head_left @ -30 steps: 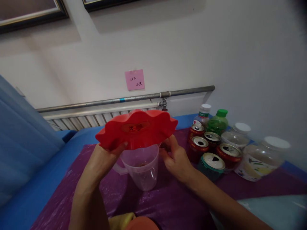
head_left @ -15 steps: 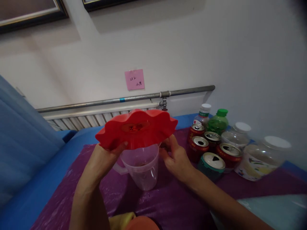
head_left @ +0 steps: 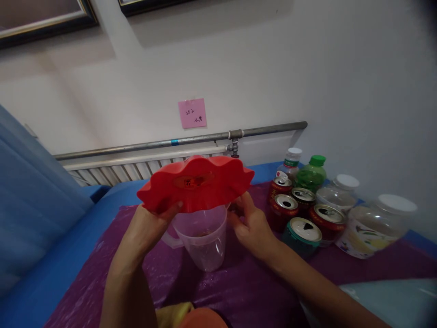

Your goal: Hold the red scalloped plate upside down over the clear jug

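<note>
On the purple sheet (head_left: 239, 287), the red lid (head_left: 196, 182) hides the jug (head_left: 201, 239) rim.

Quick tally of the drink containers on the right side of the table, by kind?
Opened cans: 5, four red and one teal
Plastic bottles: 2, white-capped and green
Clear white-lidded jars: 2, near and far
Total: 9

Both hands, the left hand (head_left: 147, 228) and right hand (head_left: 251, 224), gripped a red wavy-edged dish (head_left: 195, 183) above a clear plastic jug (head_left: 201, 238). Opened cans (head_left: 300, 214) stood just right of them on the purple sheet (head_left: 239, 287).
</note>
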The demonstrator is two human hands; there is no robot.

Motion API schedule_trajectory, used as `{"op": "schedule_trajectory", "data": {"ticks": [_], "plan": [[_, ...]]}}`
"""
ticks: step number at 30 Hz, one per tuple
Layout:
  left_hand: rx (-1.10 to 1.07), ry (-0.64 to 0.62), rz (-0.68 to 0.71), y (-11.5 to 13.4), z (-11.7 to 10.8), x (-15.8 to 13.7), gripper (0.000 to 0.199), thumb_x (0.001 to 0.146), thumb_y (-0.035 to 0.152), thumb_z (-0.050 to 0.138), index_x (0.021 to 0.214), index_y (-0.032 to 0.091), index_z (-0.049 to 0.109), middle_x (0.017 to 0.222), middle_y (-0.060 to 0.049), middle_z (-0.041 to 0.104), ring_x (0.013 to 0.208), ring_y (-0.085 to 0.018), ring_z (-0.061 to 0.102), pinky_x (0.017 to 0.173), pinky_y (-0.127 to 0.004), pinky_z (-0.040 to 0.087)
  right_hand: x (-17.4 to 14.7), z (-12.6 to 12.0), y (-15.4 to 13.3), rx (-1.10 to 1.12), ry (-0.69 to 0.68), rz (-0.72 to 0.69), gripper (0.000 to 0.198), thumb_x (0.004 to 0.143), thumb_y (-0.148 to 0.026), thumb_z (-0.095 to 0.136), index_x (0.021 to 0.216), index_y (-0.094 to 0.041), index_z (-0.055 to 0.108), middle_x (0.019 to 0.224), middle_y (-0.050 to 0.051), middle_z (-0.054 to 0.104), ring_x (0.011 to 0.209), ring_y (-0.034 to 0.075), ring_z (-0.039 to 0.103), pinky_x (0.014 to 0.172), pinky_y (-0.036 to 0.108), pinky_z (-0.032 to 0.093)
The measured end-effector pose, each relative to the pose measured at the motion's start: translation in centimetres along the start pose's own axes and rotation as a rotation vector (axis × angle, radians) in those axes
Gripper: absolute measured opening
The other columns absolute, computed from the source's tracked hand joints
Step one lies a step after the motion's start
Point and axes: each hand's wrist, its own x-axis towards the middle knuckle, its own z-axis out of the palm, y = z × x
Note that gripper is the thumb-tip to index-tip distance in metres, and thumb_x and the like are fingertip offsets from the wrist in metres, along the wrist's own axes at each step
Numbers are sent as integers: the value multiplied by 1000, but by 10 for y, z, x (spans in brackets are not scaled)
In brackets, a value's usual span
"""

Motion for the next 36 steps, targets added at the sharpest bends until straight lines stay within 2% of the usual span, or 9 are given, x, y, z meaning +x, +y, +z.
{"op": "schedule_trajectory", "data": {"ticks": [4, 8, 12, 17, 24, 33, 36], "plan": [[-2, -6, -5, 1, 0, 0, 46, 71, 36, 68, 113, 21, 59, 119, -7, 67, 111, -29, 61, 93, -43, 51, 0, 0, 1, -8, 15, -15, 34, 77, -11, 46, 108, -23, 45, 84, 1, 65, 72, 16, 63, 66, 29, 48], [-8, -23, -27, -1, 0, 0, 46, 71, 38, 68, 113, 21, 59, 116, -7, 68, 109, -29, 62, 92, -44, 51, 2, -1, -1, -109, 69, -95, 46, 69, -5, 43, 111, -22, 49, 90, 3, 62, 75, 17, 59, 66, 30, 47], [-19, -24, -8, -3, 1, 0, 45, 71, 37, 69, 112, 22, 60, 116, -7, 69, 108, -29, 62, 93, -44, 51, 2, -2, -3, -127, 89, -130, 50, 69, -4, 43, 116, -22, 51, 92, 4, 62, 77, 19, 58, 66, 31, 46], [23, 4, -20, 0, 0, -1, 40, 70, 40, 68, 105, 21, 64, 107, -5, 71, 101, -28, 64, 88, -41, 53, 1, -1, -1, -95, 79, -70, 48, 71, -6, 45, 115, -23, 51, 79, 0, 57, 62, 15, 50, 59, 28, 43], [-3, -23, -49, 1, 0, -2, 36, 71, 42, 68, 101, 21, 64, 100, -5, 72, 92, -26, 65, 80, -38, 55, 1, 0, -1, -75, 77, -78, 41, 71, -7, 44, 109, -23, 50, 82, 0, 57, 64, 14, 51, 60, 27, 43], [9, -20, -40, 2, -1, -2, 40, 71, 42, 68, 104, 20, 64, 105, -6, 71, 98, -27, 64, 87, -41, 53, 0, -1, -2, -72, 58, -40, 40, 71, -6, 45, 108, -22, 49, 78, -2, 54, 57, 12, 46, 55, 26, 40], [1, -21, -22, 2, -1, -2, 40, 72, 42, 67, 105, 21, 64, 107, -6, 71, 99, -27, 64, 87, -41, 53, 0, -1, -1, -69, 54, -47, 40, 71, -6, 45, 108, -23, 50, 81, -1, 56, 60, 13, 49, 58, 26, 42]]}}
